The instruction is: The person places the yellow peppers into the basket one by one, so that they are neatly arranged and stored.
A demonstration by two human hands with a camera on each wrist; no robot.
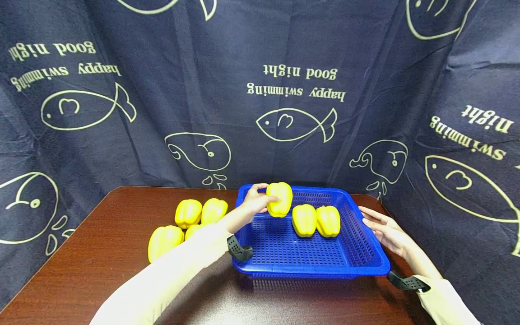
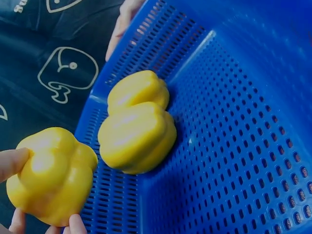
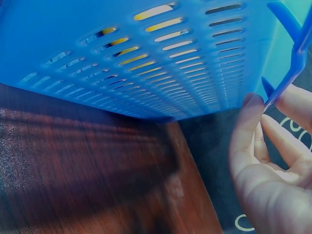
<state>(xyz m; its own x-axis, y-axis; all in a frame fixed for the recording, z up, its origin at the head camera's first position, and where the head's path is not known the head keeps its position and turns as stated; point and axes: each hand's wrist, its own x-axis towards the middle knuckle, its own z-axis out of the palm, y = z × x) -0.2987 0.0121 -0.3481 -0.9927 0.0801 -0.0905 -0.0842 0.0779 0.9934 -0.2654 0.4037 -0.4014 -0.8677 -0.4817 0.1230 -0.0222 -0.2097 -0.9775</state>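
My left hand grips a yellow bell pepper above the back left part of a blue plastic basket. In the left wrist view the thumb presses one side of that pepper and fingertips hold it from below. Two more yellow peppers lie side by side on the basket floor, right of the middle. At the basket's right side, my right hand pinches the rim; the right wrist view shows its thumb and fingers around the rim's edge.
Several yellow peppers sit on the brown wooden table left of the basket, partly hidden by the left arm. A dark curtain with fish drawings hangs behind the table. Black straps circle both wrists.
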